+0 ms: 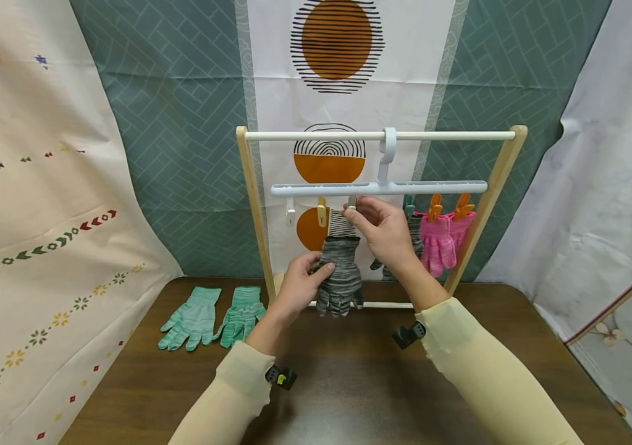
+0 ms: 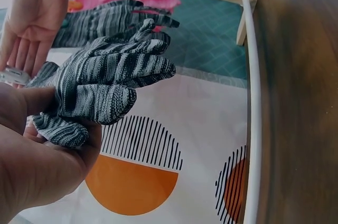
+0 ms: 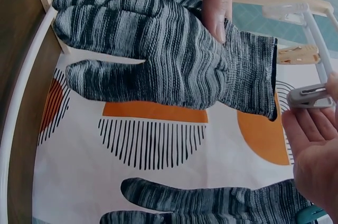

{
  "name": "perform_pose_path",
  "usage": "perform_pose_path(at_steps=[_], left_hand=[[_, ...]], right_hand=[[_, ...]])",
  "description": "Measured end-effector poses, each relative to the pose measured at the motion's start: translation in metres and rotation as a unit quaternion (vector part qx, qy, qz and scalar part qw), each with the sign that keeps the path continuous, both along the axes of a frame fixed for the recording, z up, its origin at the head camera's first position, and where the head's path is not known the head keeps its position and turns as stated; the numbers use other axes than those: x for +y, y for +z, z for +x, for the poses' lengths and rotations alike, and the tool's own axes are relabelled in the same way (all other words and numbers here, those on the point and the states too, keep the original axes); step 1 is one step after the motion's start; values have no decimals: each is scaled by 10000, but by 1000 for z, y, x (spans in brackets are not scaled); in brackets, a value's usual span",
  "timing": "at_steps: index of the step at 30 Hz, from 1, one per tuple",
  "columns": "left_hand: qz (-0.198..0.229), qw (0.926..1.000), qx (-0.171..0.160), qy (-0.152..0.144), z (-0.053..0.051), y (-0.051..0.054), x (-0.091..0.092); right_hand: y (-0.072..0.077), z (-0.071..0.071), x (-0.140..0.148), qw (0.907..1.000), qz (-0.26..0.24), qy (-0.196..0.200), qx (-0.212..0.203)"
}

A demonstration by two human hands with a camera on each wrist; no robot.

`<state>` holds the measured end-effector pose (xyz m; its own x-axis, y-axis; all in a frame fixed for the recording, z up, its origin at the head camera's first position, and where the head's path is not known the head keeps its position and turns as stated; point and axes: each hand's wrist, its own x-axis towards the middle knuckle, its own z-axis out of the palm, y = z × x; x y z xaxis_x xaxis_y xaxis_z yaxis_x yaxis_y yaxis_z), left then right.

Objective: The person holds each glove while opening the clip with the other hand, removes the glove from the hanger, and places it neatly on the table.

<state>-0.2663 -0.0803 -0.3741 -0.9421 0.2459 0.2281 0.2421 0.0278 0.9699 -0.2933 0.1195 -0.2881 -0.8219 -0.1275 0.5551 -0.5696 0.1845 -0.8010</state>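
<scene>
A grey-and-black striped knit glove (image 1: pixel 341 272) hangs fingers down from my left hand (image 1: pixel 300 285), which pinches its side between thumb and fingers. My right hand (image 1: pixel 387 233) holds a grey clip (image 3: pixel 307 96) under the white hanger (image 1: pixel 324 190). In the right wrist view, the glove's cuff (image 3: pixel 259 73) lies a little apart from that clip. Farther right on the hanger, a second striped glove (image 3: pixel 222 203) hangs from a teal clip (image 3: pixel 310 214), partly hidden behind my right hand in the head view.
Pink gloves (image 1: pixel 440 244) hang by orange clips (image 1: pixel 435 208) at the hanger's right end. A white clip (image 1: pixel 290 212) and a yellowish clip (image 1: pixel 322 212) hang at left. The hanger hooks over the rack's white top bar (image 1: pixel 316 136). Two green gloves (image 1: pixel 192 318) lie on the brown table (image 1: pixel 343 383).
</scene>
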Motion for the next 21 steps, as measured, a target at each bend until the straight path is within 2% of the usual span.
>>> perform_pose_path(at_steps=[9,17,21], left_hand=[[-80,9994,287,154,5,-4,-7],[-216,9993,222,224,12,-8,-19],[-330,9989,204,268,17,-11,-26]], right_hand=[[1,-1,-1,10000,63,47,19],[1,1,-1,9999,97,-20,135],[-1,2,-1,9999,58,66,139]])
